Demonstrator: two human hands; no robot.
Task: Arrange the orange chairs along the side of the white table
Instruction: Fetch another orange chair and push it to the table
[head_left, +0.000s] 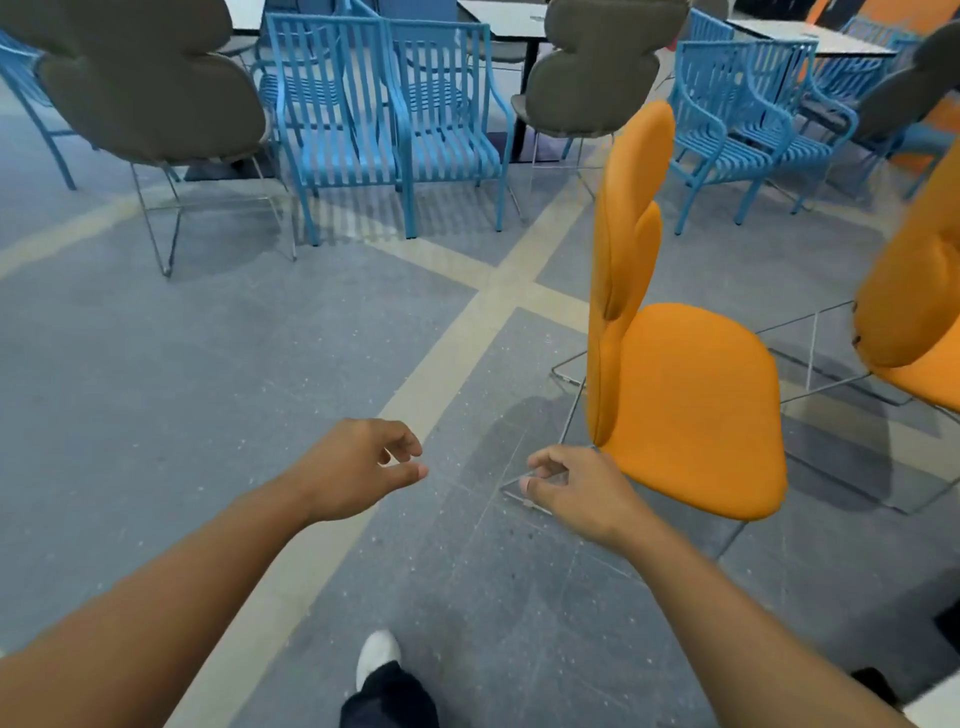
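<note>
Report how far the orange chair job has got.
Done: nothing that shows. The near orange chair and the second orange chair stand on open floor, away from the white tables at the back.
In hand: nothing is held. The left hand and right hand hover empty with fingers loosely curled, the right one close to the near chair's seat.
Left: gripping each chair and setting both along the table.

Left hand (358, 467) and right hand (576, 493) hover near orange chair (685, 405).

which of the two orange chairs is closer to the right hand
The orange chair in full view, whose seat edge lies just beside the right hand. The other orange chair stands farther right, cut off by the picture's edge.
</note>
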